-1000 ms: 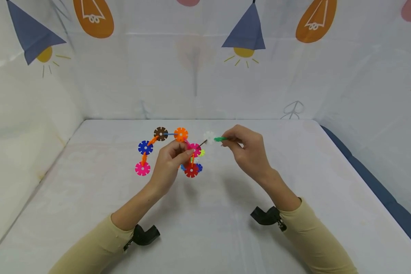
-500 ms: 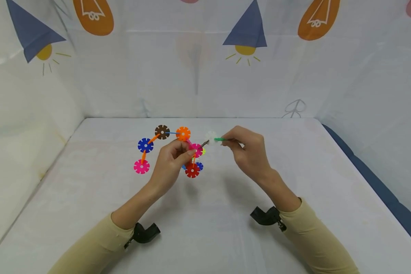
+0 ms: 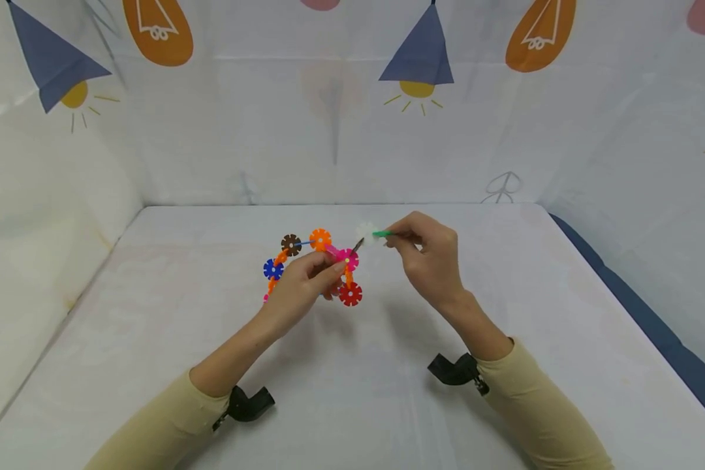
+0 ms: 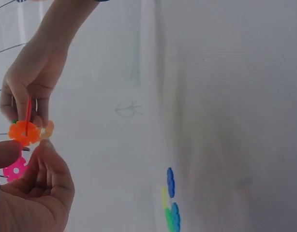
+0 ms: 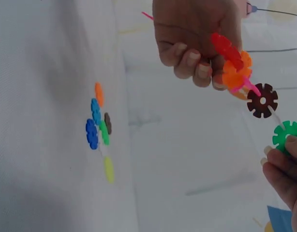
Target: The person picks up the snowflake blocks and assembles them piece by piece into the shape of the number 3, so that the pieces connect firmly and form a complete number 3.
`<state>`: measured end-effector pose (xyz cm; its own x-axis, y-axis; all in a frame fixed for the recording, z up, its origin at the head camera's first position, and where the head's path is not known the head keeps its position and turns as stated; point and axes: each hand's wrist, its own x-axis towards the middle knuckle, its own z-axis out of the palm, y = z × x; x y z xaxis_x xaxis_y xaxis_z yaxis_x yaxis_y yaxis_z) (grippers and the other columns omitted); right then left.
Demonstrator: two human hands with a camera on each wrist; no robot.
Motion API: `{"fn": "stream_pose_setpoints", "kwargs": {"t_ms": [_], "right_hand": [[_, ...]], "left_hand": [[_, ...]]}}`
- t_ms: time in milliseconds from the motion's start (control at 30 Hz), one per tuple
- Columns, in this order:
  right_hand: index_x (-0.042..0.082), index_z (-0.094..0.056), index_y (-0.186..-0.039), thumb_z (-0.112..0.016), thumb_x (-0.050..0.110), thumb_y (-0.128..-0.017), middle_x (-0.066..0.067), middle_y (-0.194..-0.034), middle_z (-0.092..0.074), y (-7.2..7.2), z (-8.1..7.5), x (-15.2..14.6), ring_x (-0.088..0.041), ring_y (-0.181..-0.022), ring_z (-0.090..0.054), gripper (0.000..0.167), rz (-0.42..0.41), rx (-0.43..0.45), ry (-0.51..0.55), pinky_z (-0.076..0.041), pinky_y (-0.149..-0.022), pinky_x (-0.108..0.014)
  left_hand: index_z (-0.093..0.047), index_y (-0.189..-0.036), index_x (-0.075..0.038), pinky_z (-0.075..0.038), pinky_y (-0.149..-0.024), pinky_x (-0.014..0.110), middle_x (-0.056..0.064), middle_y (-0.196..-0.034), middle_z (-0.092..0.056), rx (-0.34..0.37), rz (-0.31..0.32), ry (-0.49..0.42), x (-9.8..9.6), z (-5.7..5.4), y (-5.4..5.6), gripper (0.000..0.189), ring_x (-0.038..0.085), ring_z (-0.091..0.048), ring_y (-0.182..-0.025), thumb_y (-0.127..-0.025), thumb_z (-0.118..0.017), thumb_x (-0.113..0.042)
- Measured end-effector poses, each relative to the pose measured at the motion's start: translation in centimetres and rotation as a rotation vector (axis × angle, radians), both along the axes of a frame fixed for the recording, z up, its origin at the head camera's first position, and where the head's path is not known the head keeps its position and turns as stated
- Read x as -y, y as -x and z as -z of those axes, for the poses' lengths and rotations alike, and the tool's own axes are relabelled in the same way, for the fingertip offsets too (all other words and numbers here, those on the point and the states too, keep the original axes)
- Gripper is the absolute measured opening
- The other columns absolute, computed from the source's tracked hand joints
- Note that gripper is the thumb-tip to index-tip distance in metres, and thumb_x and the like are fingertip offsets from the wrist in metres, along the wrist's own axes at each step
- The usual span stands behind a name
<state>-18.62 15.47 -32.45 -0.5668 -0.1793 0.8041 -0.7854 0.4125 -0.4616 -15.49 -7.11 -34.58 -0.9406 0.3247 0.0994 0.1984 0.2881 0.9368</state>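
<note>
Left of the red disc [image 3: 350, 294], my left hand [image 3: 299, 281] grips the disc chain [image 3: 320, 239], fingers curled; right of it, my right hand [image 3: 430, 256] pinches the green disc [image 5: 287, 131].

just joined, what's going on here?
A person holds a chain of colored notched discs above a white table. The left hand pinches the chain near a pink disc. The right hand pinches a green disc next to a pale disc; whether the green one is fully slotted in, I can't tell.
</note>
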Motion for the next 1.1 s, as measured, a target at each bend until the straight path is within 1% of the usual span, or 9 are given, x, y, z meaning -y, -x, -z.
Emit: {"fn": "stream_pose_setpoints", "kwargs": {"t_ms": [100,233,367,533,600,667,767,933,1100], "right_hand": [[-0.002,-0.069,-0.087,-0.068,-0.009,-0.086,-0.010,-0.079,-0.072,0.3,0.2,-0.1,-0.017,-0.070,-0.070,0.008,0.005,0.012,0.006,-0.056,-0.074,-0.016],[-0.001,-0.069,-0.086,-0.067,-0.010,-0.086,-0.011,-0.078,-0.071,0.5,0.4,-0.1,-0.017,-0.069,-0.069,0.010,0.006,0.026,0.001,-0.055,-0.073,-0.015],[0.000,-0.069,-0.085,-0.066,-0.011,-0.087,-0.012,-0.077,-0.071,0.6,0.7,0.1,-0.018,-0.069,-0.069,0.012,0.000,0.037,-0.019,-0.054,-0.073,-0.013],[0.001,-0.068,-0.085,-0.069,-0.008,-0.087,-0.010,-0.080,-0.071,0.4,1.1,0.6,-0.017,-0.072,-0.070,0.009,-0.032,0.047,-0.056,-0.055,-0.076,-0.013],[0.002,-0.068,-0.086,-0.071,-0.008,-0.085,-0.009,-0.081,-0.071,0.2,1.2,0.8,-0.017,-0.073,-0.070,0.010,-0.057,0.050,-0.065,-0.056,-0.076,-0.015],[0.003,-0.068,-0.086,-0.072,-0.008,-0.084,-0.008,-0.081,-0.071,0.0,1.3,1.1,-0.016,-0.073,-0.070,0.011,-0.084,0.052,-0.072,-0.057,-0.076,-0.016],[0.002,-0.068,-0.085,-0.072,-0.009,-0.083,-0.007,-0.080,-0.071,-0.4,1.5,1.5,-0.015,-0.072,-0.069,0.013,-0.134,0.061,-0.077,-0.058,-0.074,-0.018],[0.002,-0.068,-0.086,-0.070,-0.009,-0.085,-0.007,-0.080,-0.070,-0.8,1.8,2.1,-0.015,-0.074,-0.070,0.011,-0.200,0.093,-0.102,-0.059,-0.075,-0.022],[0.003,-0.069,-0.088,-0.070,-0.008,-0.086,-0.005,-0.082,-0.070,-1.1,2.1,2.6,-0.014,-0.077,-0.070,0.011,-0.225,0.119,-0.134,-0.060,-0.075,-0.024]], "left_hand": [[-0.064,-0.104,-0.017,-0.056,-0.078,0.042,0.006,-0.094,-0.067,0.040,0.041,0.123,0.2,-0.5,-0.3,0.020,0.029,-0.067,-0.085,-0.099,-0.058,-0.035],[-0.065,-0.105,-0.024,-0.055,-0.074,0.039,-0.004,-0.094,-0.068,0.021,0.057,0.270,0.6,-1.6,-1.0,0.015,0.023,-0.069,-0.082,-0.097,-0.061,-0.036],[-0.068,-0.100,-0.029,-0.053,-0.065,0.034,-0.010,-0.086,-0.067,-0.103,0.003,0.298,1.0,-2.8,-1.9,0.008,0.017,-0.064,-0.073,-0.096,-0.064,-0.035],[-0.068,-0.095,-0.025,-0.047,-0.056,0.028,-0.010,-0.078,-0.062,-0.348,-0.074,0.282,1.4,-3.8,-2.3,0.004,0.014,-0.056,-0.065,-0.096,-0.065,-0.028],[-0.068,-0.096,-0.021,-0.047,-0.057,0.026,-0.010,-0.080,-0.061,-0.431,-0.093,0.296,1.6,-4.1,-2.2,0.003,0.012,-0.055,-0.067,-0.095,-0.066,-0.024],[-0.067,-0.097,-0.020,-0.049,-0.059,0.027,-0.009,-0.082,-0.061,-0.467,-0.103,0.317,1.8,-4.2,-2.1,0.003,0.011,-0.055,-0.069,-0.095,-0.067,-0.022],[-0.066,-0.104,-0.021,-0.052,-0.069,0.029,-0.009,-0.091,-0.063,-0.432,-0.099,0.380,2.2,-4.2,-1.8,0.012,0.011,-0.058,-0.082,-0.094,-0.069,-0.026],[-0.063,-0.115,-0.028,-0.053,-0.085,0.036,-0.012,-0.107,-0.064,-0.254,-0.050,0.480,2.5,-3.8,-1.4,0.024,0.010,-0.060,-0.103,-0.095,-0.065,-0.040],[-0.066,-0.107,-0.028,-0.055,-0.067,0.034,-0.009,-0.096,-0.067,-0.147,0.029,0.422,2.7,-3.5,-1.1,0.015,0.016,-0.064,-0.086,-0.097,-0.063,-0.038]]}}
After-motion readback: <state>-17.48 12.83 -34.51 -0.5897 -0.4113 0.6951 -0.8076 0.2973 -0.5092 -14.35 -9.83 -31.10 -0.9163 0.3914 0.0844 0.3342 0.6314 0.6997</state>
